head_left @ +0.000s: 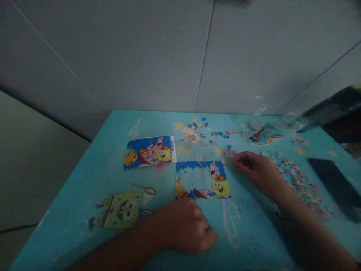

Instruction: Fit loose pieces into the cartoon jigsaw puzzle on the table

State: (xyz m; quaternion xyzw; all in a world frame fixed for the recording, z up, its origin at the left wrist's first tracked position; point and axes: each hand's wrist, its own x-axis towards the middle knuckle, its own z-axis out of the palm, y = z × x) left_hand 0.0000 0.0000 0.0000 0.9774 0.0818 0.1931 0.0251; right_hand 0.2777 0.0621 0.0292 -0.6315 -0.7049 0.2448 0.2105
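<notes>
A partly assembled jigsaw puzzle [221, 184] lies mid-table, its blue, yellow and pink cartoon border joined around an open middle. Just below its near edge, my left hand [187, 226] rests on the table, curled into a fist with nothing visible in it. To the right of the puzzle is my right hand [254, 169], thumb and fingertips pinched together close to some loose puzzle pieces [228, 153]. Whatever lies between those fingertips is too small to make out. A printed picture card [150, 152] of the same cartoon scene lies to the upper left of the puzzle.
Loose pieces [191, 135] are scattered behind the puzzle. A larger heap of pieces [296, 178] spreads beyond my right forearm, beside a dark phone-like slab [334, 180]. Clear plastic packaging [265, 133] sits at the back right, near a blurred dark object [335, 109]. A wall stands behind.
</notes>
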